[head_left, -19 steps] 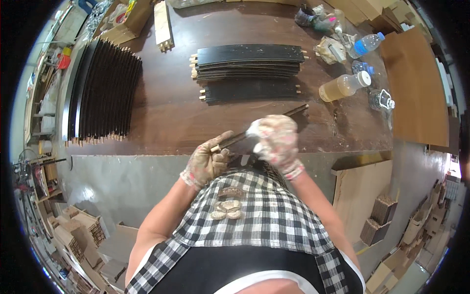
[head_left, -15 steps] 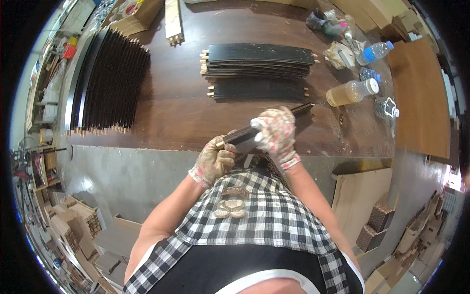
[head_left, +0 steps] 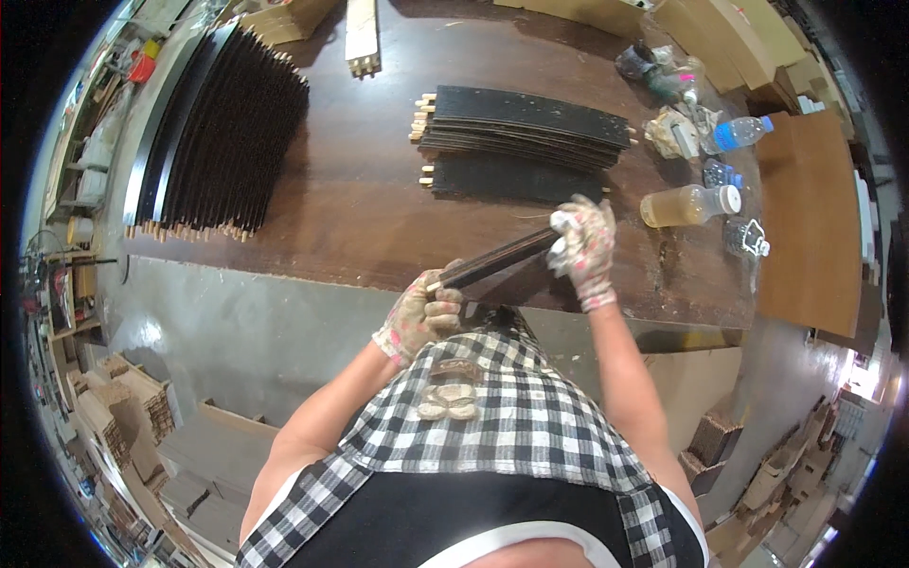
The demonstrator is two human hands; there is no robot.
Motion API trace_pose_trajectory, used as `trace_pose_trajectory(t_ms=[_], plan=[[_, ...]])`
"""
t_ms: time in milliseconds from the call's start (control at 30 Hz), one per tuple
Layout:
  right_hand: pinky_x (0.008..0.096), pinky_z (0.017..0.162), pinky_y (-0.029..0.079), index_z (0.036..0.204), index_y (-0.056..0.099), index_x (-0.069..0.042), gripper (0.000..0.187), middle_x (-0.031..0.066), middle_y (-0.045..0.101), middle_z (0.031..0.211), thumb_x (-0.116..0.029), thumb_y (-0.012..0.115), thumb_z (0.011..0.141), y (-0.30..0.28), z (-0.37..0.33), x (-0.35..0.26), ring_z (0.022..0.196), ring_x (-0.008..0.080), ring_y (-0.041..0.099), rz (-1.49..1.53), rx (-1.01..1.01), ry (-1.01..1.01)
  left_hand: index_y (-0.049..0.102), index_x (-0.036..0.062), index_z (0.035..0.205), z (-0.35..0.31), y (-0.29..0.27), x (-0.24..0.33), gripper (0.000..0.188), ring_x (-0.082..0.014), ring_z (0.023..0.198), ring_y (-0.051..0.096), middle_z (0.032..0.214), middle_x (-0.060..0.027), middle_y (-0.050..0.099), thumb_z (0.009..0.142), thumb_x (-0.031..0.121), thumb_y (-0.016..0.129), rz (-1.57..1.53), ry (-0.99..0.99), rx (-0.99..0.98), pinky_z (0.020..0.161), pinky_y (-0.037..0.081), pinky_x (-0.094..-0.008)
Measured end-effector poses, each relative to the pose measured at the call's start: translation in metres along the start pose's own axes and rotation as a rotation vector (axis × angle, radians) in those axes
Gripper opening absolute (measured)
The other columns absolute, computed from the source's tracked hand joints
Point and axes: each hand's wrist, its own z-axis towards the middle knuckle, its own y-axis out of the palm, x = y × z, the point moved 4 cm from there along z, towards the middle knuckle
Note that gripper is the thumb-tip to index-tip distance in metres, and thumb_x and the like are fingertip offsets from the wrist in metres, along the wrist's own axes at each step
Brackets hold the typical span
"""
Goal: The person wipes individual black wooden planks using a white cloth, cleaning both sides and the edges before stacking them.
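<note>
Left hand (head_left: 419, 317) gloved, fingers wrapped tight round the near end of a dark curved slat (head_left: 492, 262), held above the table edge (head_left: 379, 275). Right hand (head_left: 585, 244) closed on a white rag against the far end — probably wiping. Best to brace the left end firm and stroke along the length, clear of the stack of dark slats (head_left: 521, 133).

A woodworking shop, seen from above the bench.

A long dark workbench (head_left: 360, 189) carries stacks of curved black slats (head_left: 525, 128) with bare wooden tenons at their ends, and a bigger row of the same slats (head_left: 222, 123) stands on edge at the left. Offcuts and wooden blocks (head_left: 123, 407) pile up on the floor, plywood boards (head_left: 805, 208) lean at the right, and shelves (head_left: 66, 170) of clutter line the wall.
</note>
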Motion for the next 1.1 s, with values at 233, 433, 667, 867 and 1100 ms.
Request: trace_pose_trajectory(t_ms=[233,433,667,867,1100], plan=[[0.0336,0.072,0.049,0.094,0.062,0.0,0.01,0.0124,0.063,0.089,-0.009,0.058,0.09,-0.054,0.022,0.041,0.08,0.0246,0.062,-0.592,0.02,-0.151,0.05,0.0072,0.129,-0.011,0.013,0.016,0.041,-0.0166,0.065,0.062,0.092,-0.0152,0.065,0.101,0.037,0.044,0.708,0.125,0.177,0.051,0.051,-0.0267],[0.0263,0.064,0.047,0.091,0.062,-0.001,0.011,0.0049,0.064,0.078,-0.012,0.059,0.09,-0.046,0.028,0.032,0.07,0.0103,0.057,-0.363,-0.048,0.144,0.05,-0.0017,0.132,-0.004,0.047,0.047,0.058,-0.0217,0.097,0.061,0.106,-0.013,0.065,0.098,0.046,0.048,1.587,0.04,0.151,0.09,0.051,-0.0356],[0.0369,0.075,0.049,0.086,0.061,-0.002,0.013,0.0124,0.062,0.082,-0.014,0.059,0.085,-0.001,0.037,-0.034,0.085,0.0288,0.061,-0.568,-0.117,-0.17,0.044,-0.0024,0.135,0.019,0.102,-0.006,0.063,-0.0176,0.101,0.058,0.111,-0.0097,0.063,0.084,0.022,0.071,2.026,-0.13,0.104,0.093,0.046,-0.0322],[0.0201,0.055,0.047,0.098,0.058,-0.003,0.013,0.0021,0.06,0.082,-0.012,0.049,0.097,-0.062,0.053,-0.053,0.064,0.0071,0.056,-0.146,0.404,0.119,0.041,0.0017,0.139,-0.007,0.095,0.013,0.069,-0.0165,0.105,0.055,0.119,-0.0076,0.058,0.088,0.042,0.065,1.744,0.224,0.04,0.092,0.044,-0.0298],[0.041,0.109,0.033,0.105,0.059,-0.009,0.022,0.0109,0.064,0.102,-0.026,0.048,0.096,0.088,-0.011,-0.135,0.109,0.0236,0.057,-0.215,-0.181,-0.677,0.033,0.0057,0.145,-0.001,0.097,0.01,0.074,-0.0136,0.101,0.059,0.12,-0.0056,0.057,0.087,0.037,0.067,1.207,0.33,-0.055,0.085,0.051,-0.0265]])
